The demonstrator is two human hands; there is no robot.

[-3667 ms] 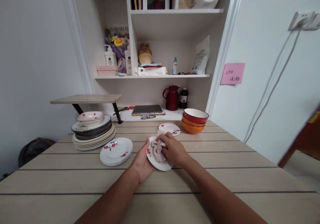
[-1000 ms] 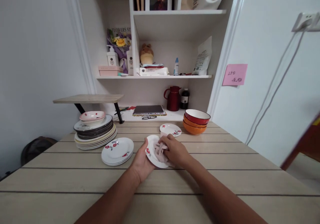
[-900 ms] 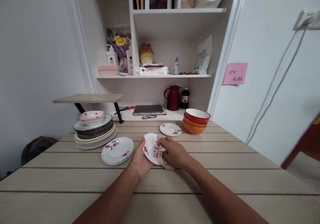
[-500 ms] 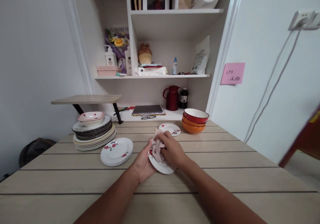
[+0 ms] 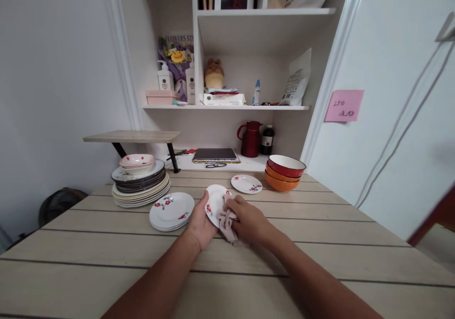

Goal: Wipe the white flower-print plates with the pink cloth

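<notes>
A small white plate with red flowers is tilted up over the table, gripped at its left edge by my left hand. My right hand is closed on a crumpled pinkish cloth, which lies against the plate's lower right side and hangs down below it. Left of my left hand is a short stack of matching flowered plates. Another flowered plate lies flat on the table beyond my right hand.
A tall stack of plates topped by pink-rimmed bowls stands at left, by a small raised shelf. Orange and red bowls are stacked at right. Behind are a laptop, glasses and a red jug.
The cloth has moved from the plate's upper part down to its lower right. The held plate now sits higher and its flowered face shows more. The whole view has shifted slightly.
</notes>
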